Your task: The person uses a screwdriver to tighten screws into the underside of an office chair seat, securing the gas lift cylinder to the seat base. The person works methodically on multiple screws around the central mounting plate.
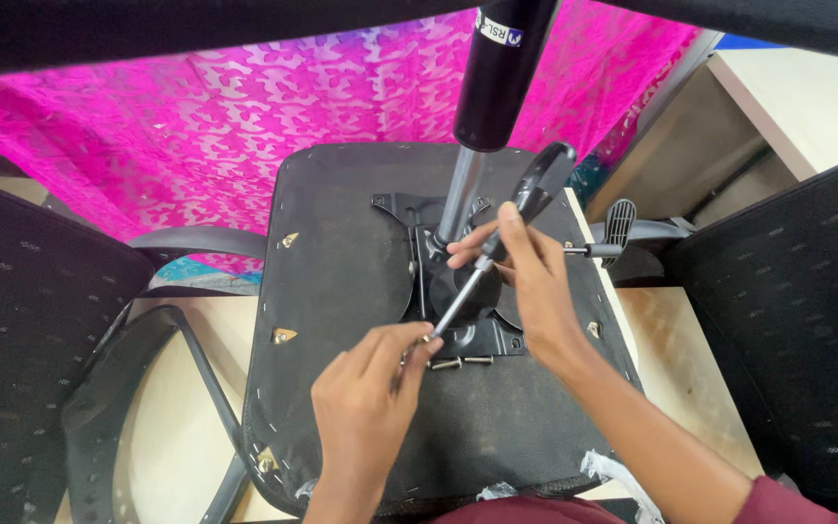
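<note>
A pink patterned cloth (196, 126) is hanging at twelve o'clock behind a pale desk (671, 349) carrying an upturned chair seat (341, 281). At centre, the right hand (526, 281) is gripping a screwdriver (497, 247); the left hand (370, 398) is pinching its tip beside two loose bolts (460, 362).

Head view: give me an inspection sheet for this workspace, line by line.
Surface: light wooden table, mostly covered by the chair seat.
Job's things: upturned black chair seat with metal mounting plate and gas cylinder; screwdriver; two loose bolts on the seat.
Clutter: detached armrest at left.
Grips: right hand holds the screwdriver handle; left hand pinches at its tip.
Cables: nothing seen.
Surroundings: pink patterned cloth; black mesh panels either side.
</note>
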